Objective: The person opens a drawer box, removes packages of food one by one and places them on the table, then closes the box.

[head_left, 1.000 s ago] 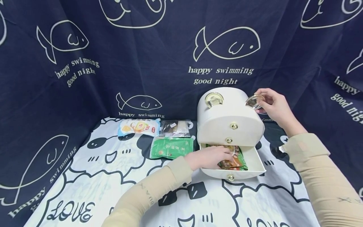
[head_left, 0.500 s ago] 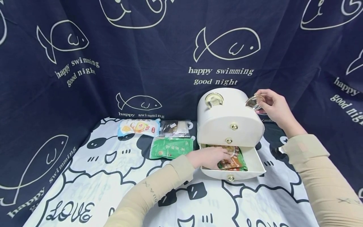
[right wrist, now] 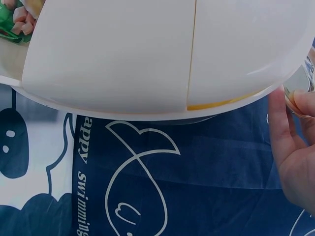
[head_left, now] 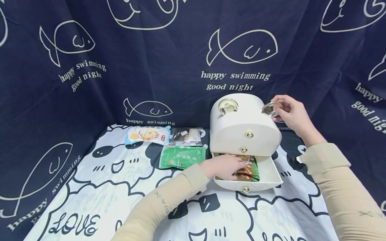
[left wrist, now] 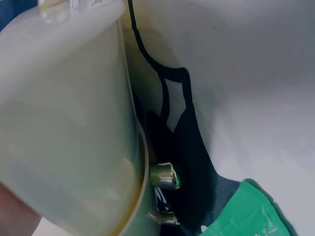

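Note:
A white rounded storage box with gold knobs stands at the right, its bottom drawer pulled out. My left hand reaches into the drawer from the left, its fingers curved over a green-and-brown food packet and gripping it; the fingertips are partly hidden. In the right wrist view, part of the drawer's contents, a green packet printed with pink cubes, shows at the corner. My right hand pinches the gold-rimmed ear on top of the box between thumb and fingers.
Left of the box lie a green packet, a blue-and-white snack bag and a clear-and-dark packet. A second gold-rimmed ear tops the box. A dark blue printed curtain hangs behind.
In the drawer, the packet under my left hand has shifted slightly left, and more of its green and red printing shows. My right hand has stayed on the ear.

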The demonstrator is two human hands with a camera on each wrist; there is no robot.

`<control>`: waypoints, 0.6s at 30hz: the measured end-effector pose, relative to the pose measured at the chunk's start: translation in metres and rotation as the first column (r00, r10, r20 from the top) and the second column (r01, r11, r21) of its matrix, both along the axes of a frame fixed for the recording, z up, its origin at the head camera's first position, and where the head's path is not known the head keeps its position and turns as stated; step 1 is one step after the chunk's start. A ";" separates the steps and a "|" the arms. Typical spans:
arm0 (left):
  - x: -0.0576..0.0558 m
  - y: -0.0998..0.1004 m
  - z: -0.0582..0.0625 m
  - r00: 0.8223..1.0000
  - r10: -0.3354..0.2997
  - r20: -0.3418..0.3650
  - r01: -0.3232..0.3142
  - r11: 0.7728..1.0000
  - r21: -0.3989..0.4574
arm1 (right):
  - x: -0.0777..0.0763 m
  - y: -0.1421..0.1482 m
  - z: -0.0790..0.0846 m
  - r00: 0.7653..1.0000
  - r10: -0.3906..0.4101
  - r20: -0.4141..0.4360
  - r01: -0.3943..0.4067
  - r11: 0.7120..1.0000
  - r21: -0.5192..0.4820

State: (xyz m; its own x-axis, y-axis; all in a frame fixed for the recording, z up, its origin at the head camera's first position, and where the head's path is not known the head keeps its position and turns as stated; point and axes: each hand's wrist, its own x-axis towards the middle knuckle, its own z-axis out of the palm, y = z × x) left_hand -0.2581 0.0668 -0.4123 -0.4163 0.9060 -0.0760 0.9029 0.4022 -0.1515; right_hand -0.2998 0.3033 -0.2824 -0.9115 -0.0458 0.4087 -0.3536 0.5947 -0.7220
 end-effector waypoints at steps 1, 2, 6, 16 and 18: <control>0.001 0.001 0.000 1.000 -0.004 -0.026 0.004 1.000 0.003 | 0.000 0.000 0.000 1.000 0.002 -0.002 -0.002 1.000 -0.001; 0.002 0.002 0.000 0.998 -0.012 -0.054 0.012 1.000 0.007 | 0.000 0.000 0.000 1.000 0.002 -0.003 -0.002 1.000 0.000; 0.006 0.004 -0.004 0.985 -0.043 -0.166 0.049 0.998 0.032 | 0.000 0.000 -0.001 1.000 -0.005 -0.004 0.005 1.000 0.010; 0.009 0.004 -0.008 0.956 -0.064 -0.285 0.085 0.995 0.059 | 0.000 0.000 0.000 1.000 0.016 -0.017 -0.016 1.000 -0.013; 0.009 0.004 -0.008 0.952 -0.069 -0.299 0.092 0.994 0.064 | 0.000 0.000 0.000 1.000 0.017 -0.013 -0.017 1.000 -0.012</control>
State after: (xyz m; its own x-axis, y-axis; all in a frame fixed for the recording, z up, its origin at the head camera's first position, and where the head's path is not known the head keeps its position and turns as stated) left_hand -0.2487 0.0707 -0.4206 -0.3351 0.9358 0.1100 0.8522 0.3508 -0.3881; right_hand -0.2997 0.3035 -0.2828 -0.9051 -0.0558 0.4215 -0.3731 0.5795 -0.7245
